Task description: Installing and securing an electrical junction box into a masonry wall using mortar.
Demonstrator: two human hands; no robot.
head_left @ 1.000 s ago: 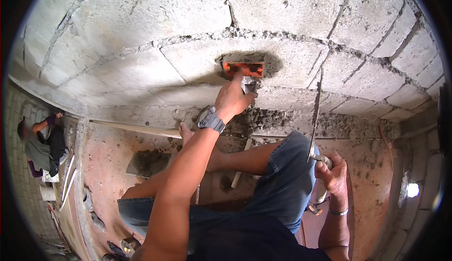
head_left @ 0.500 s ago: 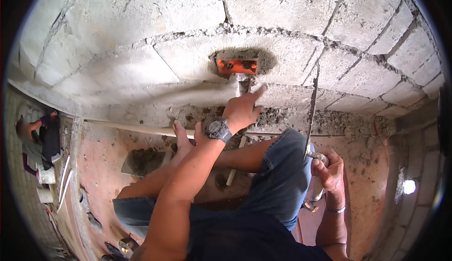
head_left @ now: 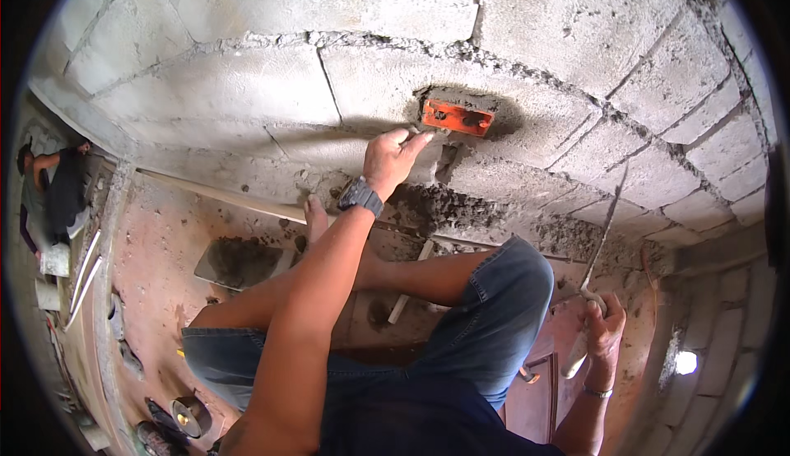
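An orange electrical box [head_left: 457,118] sits set in the block wall, with grey mortar around it. My left hand [head_left: 392,160], a watch on its wrist, is just below the box's left end. Its fingers are closed in a pinch near the lower left corner; what they hold, if anything, I cannot make out. Off to the right, over the floor, my right hand [head_left: 605,324] grips the pale handle of a trowel [head_left: 607,230]. The thin blade points up toward the wall, seen nearly edge-on. Below the box a narrow slot [head_left: 447,162] is cut into the block.
A board with wet mortar [head_left: 240,263] lies left of my bent legs. Loose mortar [head_left: 469,207] lines the wall's foot, beside a long wooden strip [head_left: 222,197]. A small stick [head_left: 410,283] lies between my legs. At the far left another person [head_left: 62,184] is seated.
My left hand has gone from pointing below the box to a pinch at its lower left corner. My right hand has moved the trowel rightward, away from my knee. The view has shifted.
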